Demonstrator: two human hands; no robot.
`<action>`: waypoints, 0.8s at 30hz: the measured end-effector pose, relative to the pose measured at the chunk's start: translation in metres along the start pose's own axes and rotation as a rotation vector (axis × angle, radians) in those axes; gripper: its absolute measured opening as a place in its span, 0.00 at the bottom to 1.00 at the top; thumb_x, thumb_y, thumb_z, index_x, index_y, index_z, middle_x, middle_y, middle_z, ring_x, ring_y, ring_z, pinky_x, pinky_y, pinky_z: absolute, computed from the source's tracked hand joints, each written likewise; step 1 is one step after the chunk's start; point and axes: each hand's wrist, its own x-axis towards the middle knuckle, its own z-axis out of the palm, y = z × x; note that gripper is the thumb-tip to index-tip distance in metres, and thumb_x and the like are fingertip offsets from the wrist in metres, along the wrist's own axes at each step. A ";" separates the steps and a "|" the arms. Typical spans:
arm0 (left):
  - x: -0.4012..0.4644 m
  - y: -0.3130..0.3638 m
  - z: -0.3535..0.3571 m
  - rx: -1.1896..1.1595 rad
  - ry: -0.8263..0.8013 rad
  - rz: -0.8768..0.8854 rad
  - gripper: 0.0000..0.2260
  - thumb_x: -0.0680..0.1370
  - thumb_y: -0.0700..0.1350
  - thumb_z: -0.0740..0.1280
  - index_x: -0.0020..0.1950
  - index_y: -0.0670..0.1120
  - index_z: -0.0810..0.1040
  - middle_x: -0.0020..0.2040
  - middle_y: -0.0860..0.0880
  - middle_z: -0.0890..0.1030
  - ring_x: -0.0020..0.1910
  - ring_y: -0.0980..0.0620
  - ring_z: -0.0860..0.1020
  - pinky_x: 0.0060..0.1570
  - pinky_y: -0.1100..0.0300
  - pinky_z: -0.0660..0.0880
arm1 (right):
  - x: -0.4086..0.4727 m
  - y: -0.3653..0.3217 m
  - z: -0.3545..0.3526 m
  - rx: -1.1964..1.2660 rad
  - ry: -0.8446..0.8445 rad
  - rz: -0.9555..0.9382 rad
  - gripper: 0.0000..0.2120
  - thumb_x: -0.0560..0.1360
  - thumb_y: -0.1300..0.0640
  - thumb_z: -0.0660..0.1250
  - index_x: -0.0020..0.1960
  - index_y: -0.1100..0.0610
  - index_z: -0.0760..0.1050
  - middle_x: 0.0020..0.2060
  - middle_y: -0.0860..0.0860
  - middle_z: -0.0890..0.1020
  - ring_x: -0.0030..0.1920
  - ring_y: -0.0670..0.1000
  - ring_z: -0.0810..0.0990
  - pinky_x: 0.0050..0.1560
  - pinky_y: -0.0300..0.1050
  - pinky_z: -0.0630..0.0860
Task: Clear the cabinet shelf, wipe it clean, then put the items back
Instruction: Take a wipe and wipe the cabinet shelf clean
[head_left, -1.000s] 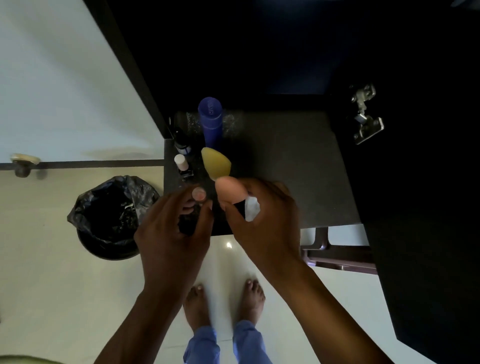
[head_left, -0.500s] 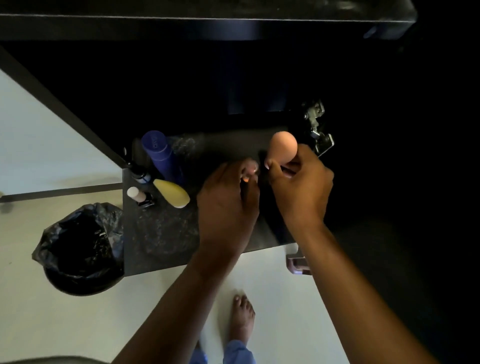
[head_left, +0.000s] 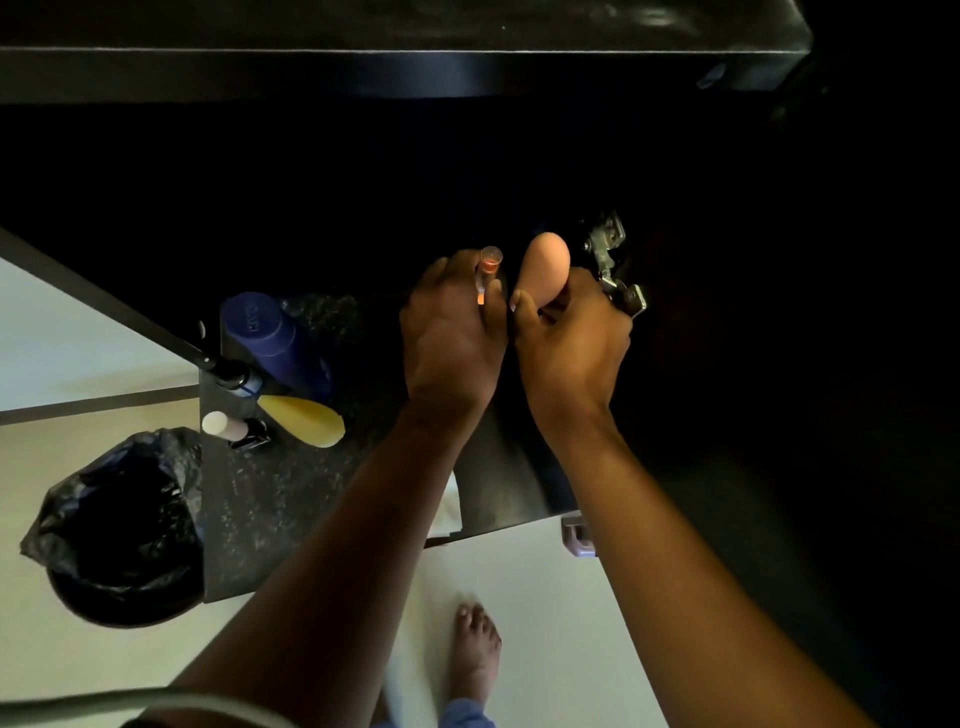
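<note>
My left hand (head_left: 452, 332) grips a small tube with a clear cap and orange-red contents (head_left: 488, 267). Beside it, my right hand (head_left: 571, 338) holds a peach egg-shaped sponge (head_left: 545, 270). Both hands are raised at the dark mouth of the cabinet, close to a metal door hinge (head_left: 610, 260). On the dark speckled counter (head_left: 270, 499) at the left stand a blue bottle (head_left: 275, 338), a yellow teardrop sponge (head_left: 306, 426), a small white-capped bottle (head_left: 228, 426) and a dark dropper bottle (head_left: 234, 376). The cabinet's inside is too dark to see.
A bin lined with a black bag (head_left: 119, 525) stands on the pale floor left of the counter. A white cloth or paper (head_left: 447, 504) shows under my left forearm. A brown handle (head_left: 576, 535) sticks out by the counter's front edge. My bare foot (head_left: 475, 649) is below.
Both hands have risen from the counter's front edge and gone right to the cabinet opening by the hinge, carrying the tube and the peach sponge. The view has tilted upward.
</note>
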 end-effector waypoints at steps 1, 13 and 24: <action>0.000 0.000 0.001 0.009 0.010 0.012 0.09 0.82 0.46 0.69 0.60 0.45 0.83 0.53 0.44 0.85 0.53 0.44 0.84 0.53 0.51 0.79 | 0.001 0.000 0.000 -0.001 0.003 0.003 0.14 0.77 0.48 0.72 0.58 0.55 0.79 0.48 0.51 0.85 0.49 0.52 0.86 0.48 0.54 0.85; -0.001 -0.009 0.005 -0.036 -0.074 -0.080 0.15 0.84 0.55 0.63 0.62 0.47 0.81 0.55 0.46 0.85 0.55 0.46 0.84 0.54 0.48 0.81 | -0.005 0.006 0.000 0.031 -0.034 0.027 0.20 0.76 0.47 0.75 0.64 0.52 0.77 0.53 0.49 0.85 0.56 0.51 0.85 0.57 0.55 0.84; -0.081 0.021 -0.080 -0.242 -0.149 -0.086 0.11 0.81 0.41 0.67 0.62 0.45 0.84 0.53 0.49 0.87 0.51 0.53 0.86 0.51 0.53 0.84 | -0.090 0.000 -0.042 0.144 -0.049 0.124 0.16 0.77 0.57 0.75 0.65 0.54 0.81 0.55 0.48 0.85 0.53 0.43 0.84 0.60 0.44 0.82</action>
